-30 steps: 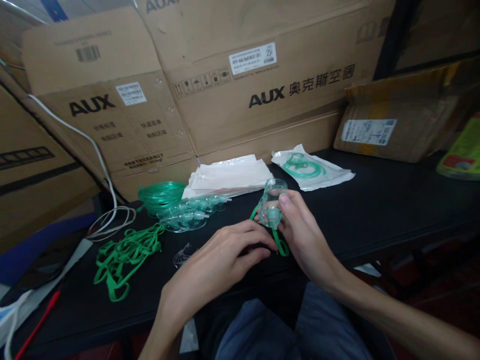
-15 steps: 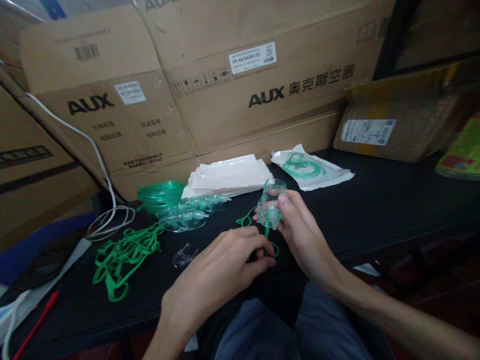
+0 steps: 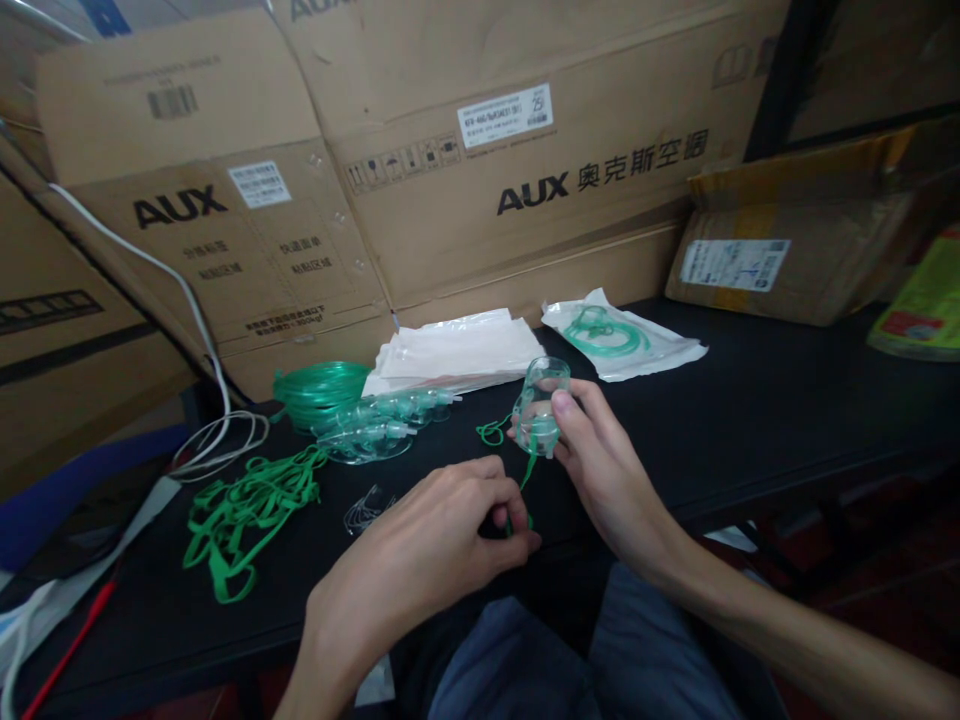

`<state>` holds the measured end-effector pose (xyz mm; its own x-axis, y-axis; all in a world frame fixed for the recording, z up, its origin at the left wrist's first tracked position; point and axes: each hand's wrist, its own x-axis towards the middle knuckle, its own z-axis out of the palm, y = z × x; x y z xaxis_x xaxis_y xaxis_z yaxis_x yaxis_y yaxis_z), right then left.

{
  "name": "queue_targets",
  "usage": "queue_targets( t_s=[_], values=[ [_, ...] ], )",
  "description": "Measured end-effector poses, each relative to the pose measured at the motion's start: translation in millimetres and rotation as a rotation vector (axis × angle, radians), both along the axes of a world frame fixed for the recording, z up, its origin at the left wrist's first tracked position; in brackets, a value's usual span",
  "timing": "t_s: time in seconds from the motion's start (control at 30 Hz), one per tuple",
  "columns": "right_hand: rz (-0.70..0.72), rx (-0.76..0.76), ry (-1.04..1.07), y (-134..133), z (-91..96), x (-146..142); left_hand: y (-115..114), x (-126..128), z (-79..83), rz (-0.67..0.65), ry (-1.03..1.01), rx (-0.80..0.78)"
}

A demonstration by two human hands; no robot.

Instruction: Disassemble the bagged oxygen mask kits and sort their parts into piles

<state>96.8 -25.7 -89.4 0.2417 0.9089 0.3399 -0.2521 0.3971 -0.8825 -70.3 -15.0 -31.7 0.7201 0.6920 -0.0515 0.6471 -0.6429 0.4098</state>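
A clear green-tinted oxygen mask point(image 3: 541, 405) is gripped by my right hand point(image 3: 600, 440), thumb on its near side. A green elastic strap point(image 3: 531, 468) hangs from the mask's lower end down to my left hand point(image 3: 457, 530), whose fingers are pinched on it. Another loop of the strap point(image 3: 491, 432) dangles at the mask's left side. Left of my left hand lie several thin clear wire-like pieces point(image 3: 365, 512), and farther left a tangled heap of green straps point(image 3: 251, 505).
Several clear masks point(image 3: 375, 435) sit beside coiled green tubing point(image 3: 322, 390). Behind are white pouches point(image 3: 465, 350) and an open pouch with tubing point(image 3: 622, 345). Large cardboard boxes point(image 3: 525, 250) line the back; a smaller box point(image 3: 795, 230) stands right. White cables point(image 3: 214, 350) run at left.
My left hand has drawn slightly left and down with the strap, which now runs straighter from the mask. My right hand and the mask have barely shifted.
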Motion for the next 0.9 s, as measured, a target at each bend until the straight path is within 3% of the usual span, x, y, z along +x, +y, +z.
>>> queue_targets(
  t_s=[0.3, 0.57, 0.9],
  values=[
    [0.030, -0.056, -0.097, -3, 8.2, 0, 10, -13, 14.4, -0.125, -0.285, -0.114],
    [0.026, -0.066, -0.139, -4, 11.1, -1, 4, -23, 25.8, -0.050, -0.420, -0.298],
    [0.154, -0.075, -0.101, -3, 7.9, -2, 16, -23, 21.4, 0.069, -0.363, 0.024]
  ],
)
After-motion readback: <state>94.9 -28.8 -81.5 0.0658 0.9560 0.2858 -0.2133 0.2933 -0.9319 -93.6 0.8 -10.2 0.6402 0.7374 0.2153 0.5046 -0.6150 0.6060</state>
